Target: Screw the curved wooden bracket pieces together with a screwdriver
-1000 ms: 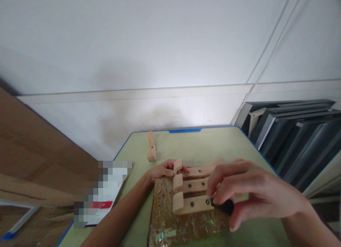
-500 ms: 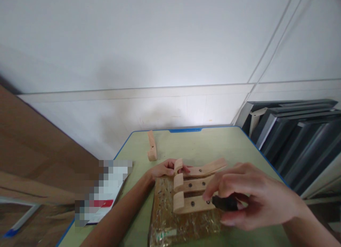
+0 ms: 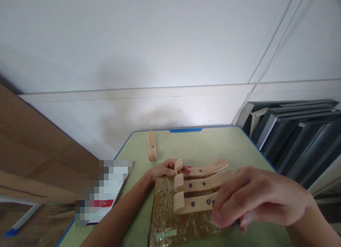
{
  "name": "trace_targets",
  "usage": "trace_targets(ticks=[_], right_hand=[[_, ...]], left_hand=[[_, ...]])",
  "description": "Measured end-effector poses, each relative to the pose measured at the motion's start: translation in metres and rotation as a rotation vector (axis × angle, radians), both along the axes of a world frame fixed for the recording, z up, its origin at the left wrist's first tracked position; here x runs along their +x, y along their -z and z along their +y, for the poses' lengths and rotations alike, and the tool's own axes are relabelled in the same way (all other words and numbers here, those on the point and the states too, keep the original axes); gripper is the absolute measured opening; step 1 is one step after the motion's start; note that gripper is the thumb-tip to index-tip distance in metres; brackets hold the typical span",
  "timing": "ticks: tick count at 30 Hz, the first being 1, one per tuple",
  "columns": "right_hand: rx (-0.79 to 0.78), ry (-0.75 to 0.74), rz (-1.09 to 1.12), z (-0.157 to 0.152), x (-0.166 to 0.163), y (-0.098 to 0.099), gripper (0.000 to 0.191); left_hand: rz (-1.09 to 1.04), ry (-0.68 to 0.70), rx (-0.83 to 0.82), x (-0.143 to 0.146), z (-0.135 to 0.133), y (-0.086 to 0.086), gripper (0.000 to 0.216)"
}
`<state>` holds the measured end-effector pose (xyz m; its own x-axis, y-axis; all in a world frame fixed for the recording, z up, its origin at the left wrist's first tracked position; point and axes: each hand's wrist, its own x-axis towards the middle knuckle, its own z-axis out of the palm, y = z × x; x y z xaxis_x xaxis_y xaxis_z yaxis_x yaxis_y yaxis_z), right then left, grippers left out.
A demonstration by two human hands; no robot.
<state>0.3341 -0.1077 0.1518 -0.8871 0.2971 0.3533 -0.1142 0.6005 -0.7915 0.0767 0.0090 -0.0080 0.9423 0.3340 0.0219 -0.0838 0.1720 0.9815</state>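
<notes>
My left hand [image 3: 163,169] is closed around the curled end of the farthest wooden hook [image 3: 210,167], fingertips showing just past it. Beside it lie a middle wooden hook [image 3: 197,185] and a nearest wooden hook [image 3: 186,203], both with dark screws in their faces. All three rest in a row on a board wrapped in brown tape [image 3: 170,222]. Over the right end of the nearest hook, my right hand [image 3: 255,201] is closed on a dark-handled screwdriver. Only a bit of its dark handle [image 3: 236,223] shows below the fingers; its tip is hidden near a screw [image 3: 209,201].
Another wooden hook [image 3: 152,147] lies at the back left of the pale green table [image 3: 213,144] with a blue edge. A white and red packet [image 3: 106,201], partly blurred out, is at the left. Dark panels [image 3: 298,133] lean on the right; cardboard [image 3: 39,144] stands left.
My right hand has turned over, knuckles now lower and fingers curled down over the screwdriver, hiding most of its handle. My left hand and the wooden hooks stay put.
</notes>
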Motion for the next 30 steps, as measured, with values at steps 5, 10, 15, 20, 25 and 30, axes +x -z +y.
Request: trace_targets(ticks=[5,10,15,20,25,30], right_hand=[[0.055,0.039,0.016,0.0015,-0.0017,0.0014,0.025],[0.114,0.117,0.034,0.0031,-0.003,0.0021,0.023],[0.153,0.173,0.067,0.0011,-0.0023,0.0036,0.021],[0.181,0.242,0.067,-0.0003,-0.0011,0.0058,0.023],[0.21,0.295,0.087,0.0004,-0.0033,0.0064,0.022],[0.244,0.334,0.112,-0.0013,-0.0052,0.009,0.02]], left_hand=[[0.002,-0.006,0.007,0.0001,0.0007,-0.0004,0.028],[-0.007,-0.007,0.021,0.0008,0.0011,-0.0009,0.028],[-0.015,0.001,0.01,0.001,0.0008,-0.0011,0.028],[-0.005,0.006,-0.019,0.0006,0.0004,0.0001,0.029],[-0.004,0.009,-0.038,0.0013,-0.0003,-0.0003,0.029],[-0.016,0.013,-0.046,0.0022,-0.0014,-0.0021,0.028]])
